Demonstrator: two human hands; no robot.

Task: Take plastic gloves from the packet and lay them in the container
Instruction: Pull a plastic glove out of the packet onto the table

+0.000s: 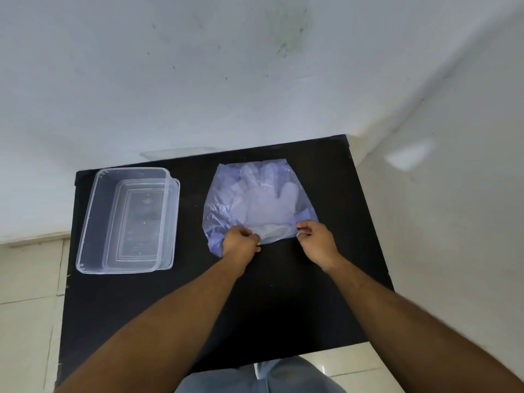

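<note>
A thin bluish plastic packet [219, 205] lies flat on the black table [272, 307], right of centre. Translucent plastic gloves [265, 202] show through it, fingers pointing away from me. My left hand [239, 242] pinches the packet's near edge at its left side. My right hand [317, 236] pinches the same edge at its right side, with the cuff end of the gloves between the two hands. A clear rectangular container [90, 211] stands at the table's left, with nothing in it, resting on what looks like its lid.
White walls rise behind the table and to the right, meeting in a corner at the back right. Pale floor tiles show at the left and lower right. A faint clear object [181, 151] sits just past the table's far edge.
</note>
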